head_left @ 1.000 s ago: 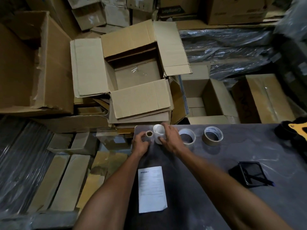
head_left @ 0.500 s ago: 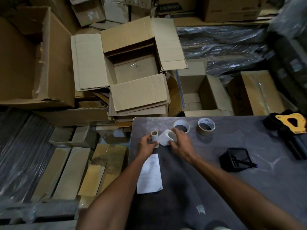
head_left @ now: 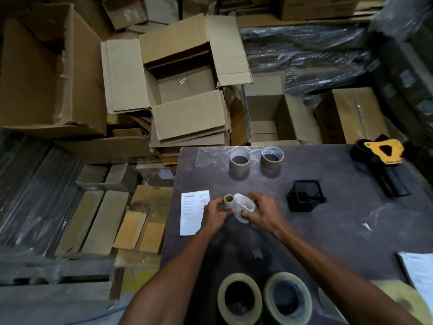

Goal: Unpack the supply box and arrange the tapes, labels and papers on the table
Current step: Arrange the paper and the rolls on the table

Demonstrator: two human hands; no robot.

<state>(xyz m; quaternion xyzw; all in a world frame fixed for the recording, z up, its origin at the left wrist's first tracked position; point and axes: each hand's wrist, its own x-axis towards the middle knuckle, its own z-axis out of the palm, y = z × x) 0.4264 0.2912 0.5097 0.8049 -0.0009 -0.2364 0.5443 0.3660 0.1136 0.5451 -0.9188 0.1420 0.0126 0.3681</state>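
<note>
A white label roll sits between both hands above the table — the right hand curls round it, while the left hand pinches a small cardboard core. Just left of the left hand lies a printed paper; beyond both hands stand two tape rolls.
</note>
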